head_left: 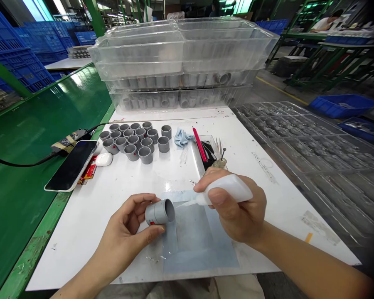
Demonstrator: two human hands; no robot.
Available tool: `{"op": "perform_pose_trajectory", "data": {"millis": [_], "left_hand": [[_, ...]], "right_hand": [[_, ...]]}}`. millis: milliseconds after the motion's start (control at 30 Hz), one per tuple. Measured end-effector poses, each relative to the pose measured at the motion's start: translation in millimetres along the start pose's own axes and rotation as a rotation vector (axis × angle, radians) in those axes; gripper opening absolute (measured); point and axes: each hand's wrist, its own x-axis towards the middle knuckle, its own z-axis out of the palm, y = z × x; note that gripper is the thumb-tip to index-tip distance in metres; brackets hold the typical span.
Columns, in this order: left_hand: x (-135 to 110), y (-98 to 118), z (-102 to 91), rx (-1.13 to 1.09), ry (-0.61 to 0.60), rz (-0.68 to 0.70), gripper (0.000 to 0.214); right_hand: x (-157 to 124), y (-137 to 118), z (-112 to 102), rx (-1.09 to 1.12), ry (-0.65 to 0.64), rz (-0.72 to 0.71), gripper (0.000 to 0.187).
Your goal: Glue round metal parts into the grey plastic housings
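Between the thumb and fingers of my left hand (127, 228) is a short grey pipe sleeve (157, 212), tilted with its open end facing right. A small red mark shows on its side. My right hand (243, 207) is closed around a white squeeze bottle (230, 190), whose thin clear nozzle points left. The nozzle tip is close to the sleeve's rim; whether they touch I cannot tell. Beneath both hands lies a light blue sheet (202, 249) with a clear film on it. Several similar grey sleeves (146, 155) stand upright at the back left of the white table.
A phone (71, 166) and a white earbud case (104, 159) lie at the left edge. Near the back are a crumpled blue cloth (182, 138), a red pen-like stick (200, 143) and a small glass jar (220, 163). Stacked clear trays (180, 54) stand behind; more trays (314, 166) lie right.
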Motion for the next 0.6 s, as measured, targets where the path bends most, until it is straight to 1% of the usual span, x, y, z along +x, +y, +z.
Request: {"op": "perform_pose_trajectory", "data": {"millis": [167,267,367,467,500,600], "left_hand": [[0.3,-3.9,-3.4,0.052,-0.011,0.096,0.036],[0.7,-6.3,-4.9,0.064,-0.009,0.137,0.033],[0.9,-6.6,-3.7,0.047,-0.017,0.136,0.031],[-0.1,-5.0,-0.9,0.016,-0.028,0.148,0.029],[-0.8,-4.2,0.0,-0.005,-0.025,0.136,0.031],[-2.4,-2.3,1.9,-0.050,0.000,0.039,0.039]], "right_hand": [[-1.9,1.5,2.9,-0.034,-0.021,0.003,0.025],[-3.2,2.1,4.2,-0.031,-0.045,0.030,0.025],[-3.2,1.5,6.4,-0.034,-0.064,0.054,0.021],[-2.1,0.3,8.9,-0.033,-0.052,0.096,0.024],[-1.7,0.0,9.5,-0.026,-0.046,0.117,0.026],[-1.3,-0.1,9.9,-0.011,-0.037,0.154,0.031]]}}
